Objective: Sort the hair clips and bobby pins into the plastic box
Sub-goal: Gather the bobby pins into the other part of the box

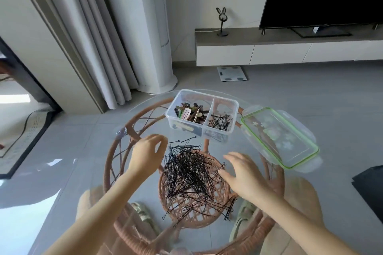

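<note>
A big heap of black bobby pins [190, 174] lies on the round glass table [99, 172]. Behind it stands a clear plastic box [182, 125] with two compartments: the left one holds several coloured hair clips [189, 113], the right one a small bunch of bobby pins [220, 123]. My left hand [146, 156] hovers at the heap's left edge with thumb and forefinger curled close together; I cannot see anything between them. At the heap's right edge my right hand [244, 172] has its fingers spread, the tips touching the pins.
The box's lid [279, 136], clear with a green seal, lies upside down to the right of the box. Under the glass shows a brown rattan frame [132, 128] with a woven lower shelf. A dark object [371, 190] sits at the right edge.
</note>
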### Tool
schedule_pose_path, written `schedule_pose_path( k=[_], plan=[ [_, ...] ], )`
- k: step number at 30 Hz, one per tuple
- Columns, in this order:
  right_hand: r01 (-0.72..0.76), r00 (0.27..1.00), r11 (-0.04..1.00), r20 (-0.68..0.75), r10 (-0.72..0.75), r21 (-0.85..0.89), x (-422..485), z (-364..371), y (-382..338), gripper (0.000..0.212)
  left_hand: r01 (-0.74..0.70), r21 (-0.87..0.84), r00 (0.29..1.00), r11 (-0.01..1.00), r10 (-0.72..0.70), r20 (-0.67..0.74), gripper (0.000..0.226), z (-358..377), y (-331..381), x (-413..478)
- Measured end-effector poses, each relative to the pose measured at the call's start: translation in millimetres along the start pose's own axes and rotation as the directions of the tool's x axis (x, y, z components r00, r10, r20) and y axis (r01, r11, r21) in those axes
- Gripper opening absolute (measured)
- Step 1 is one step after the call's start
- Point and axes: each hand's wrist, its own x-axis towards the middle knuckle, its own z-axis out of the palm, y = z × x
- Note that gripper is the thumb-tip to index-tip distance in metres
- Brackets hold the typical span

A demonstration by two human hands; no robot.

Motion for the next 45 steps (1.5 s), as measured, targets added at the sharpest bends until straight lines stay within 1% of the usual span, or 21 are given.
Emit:
schedule_pose_path(
  k=[3,5,7,10,11,13,14,16,17,19,21,22,24,25,27,30,32,37,40,42,45],
  plan=[
    [0.087,0.995,0.996,-0.041,-0.088,-0.032,2,22,-14,0.059,-0.031,0.067,0.984,0.997,0.019,0.176,0.043,27,-20,-6],
    [0.087,0.996,0.996,-0.02,-0.087,-0.02,3,34,-23,0.063,-0.075,0.083,0.975,0.994,0.055,0.217,0.05,41,-17,-4],
    [0.113,0.993,0.993,0.027,-0.112,-0.044,1,45,-32,0.071,-0.134,0.051,0.961,0.99,0.117,0.251,0.053,51,-8,-2],
    [0.185,0.977,0.982,0.111,-0.182,-0.023,-9,52,-37,0.098,-0.197,-0.054,0.94,0.979,0.204,0.275,0.051,57,8,-5],
    [0.197,0.973,0.98,0.124,-0.197,0.012,-12,49,-37,0.096,-0.2,-0.094,0.938,0.975,0.218,0.269,0.048,57,10,-8],
    [0.2,0.968,0.973,0.131,-0.215,0.12,-22,37,-35,0.067,-0.196,-0.174,0.932,0.965,0.239,0.272,0.044,51,11,-16],
    [0.208,0.966,0.965,0.122,-0.228,0.161,-27,29,-35,0.057,-0.186,-0.209,0.926,0.96,0.243,0.289,0.044,46,11,-20],
    [0.216,0.971,0.96,0.061,-0.23,0.18,-40,12,-30,0.056,-0.128,-0.25,0.917,0.96,0.21,0.34,0.042,32,11,-30],
    [0.204,0.977,0.969,0.03,-0.21,0.142,-46,5,-25,0.061,-0.099,-0.243,0.915,0.965,0.184,0.358,0.044,24,11,-35],
    [0.123,0.992,0.992,0.024,-0.123,0.011,-57,-8,-15,0.076,-0.09,-0.164,0.921,0.982,0.145,0.362,0.062,8,8,-45],
    [-0.002,0.991,0.991,0.132,0.02,-0.133,-67,-14,-7,0.093,-0.106,-0.002,0.919,0.994,0.099,0.383,0.089,-8,5,-56],
    [-0.036,0.978,0.983,0.197,0.072,-0.177,-71,-13,-5,0.098,-0.13,0.104,0.909,0.986,0.076,0.411,0.102,-15,6,-63],
    [-0.056,0.956,0.974,0.27,0.116,-0.22,-75,-9,-6,0.105,-0.167,0.279,0.883,0.945,0.018,0.469,0.127,-22,9,-75],
    [-0.06,0.953,0.972,0.278,0.124,-0.226,-75,-5,-9,0.107,-0.158,0.323,0.878,0.933,-0.017,0.478,0.132,-22,12,-81],
    [-0.068,0.96,0.975,0.254,0.122,-0.213,-71,0,-18,0.108,-0.105,0.351,0.881,0.93,-0.078,0.468,0.135,-18,17,-88],
    [-0.027,0.98,0.98,0.189,0.065,-0.196,-58,9,-33,0.098,-0.094,0.38,0.898,0.92,-0.087,0.431,0.129,-6,26,-93],
    [-0.007,0.984,0.984,0.172,0.038,-0.177,-51,14,-41,0.088,-0.1,0.377,0.904,0.921,-0.074,0.421,0.118,1,34,-93],
    [0.036,0.986,0.986,0.167,-0.009,-0.162,-37,24,-54,0.059,-0.049,0.305,0.908,0.951,-0.084,0.409,0.064,10,43,-84],
    [0.07,0.993,0.989,0.101,-0.057,-0.13,-34,31,-56,0.033,-0.016,0.269,0.92,0.963,-0.091,0.382,0.039,10,41,-80],
    [0.068,0.996,0.994,0.06,-0.063,-0.087,-33,33,-55,0.029,-0.01,0.244,0.933,0.97,-0.079,0.351,0.028,7,40,-79],
    [0.054,0.998,0.998,0.023,-0.053,-0.041,-32,27,-53,0.026,0.008,0.192,0.949,0.981,-0.068,0.309,0.022,3,35,-77]
  ],
)
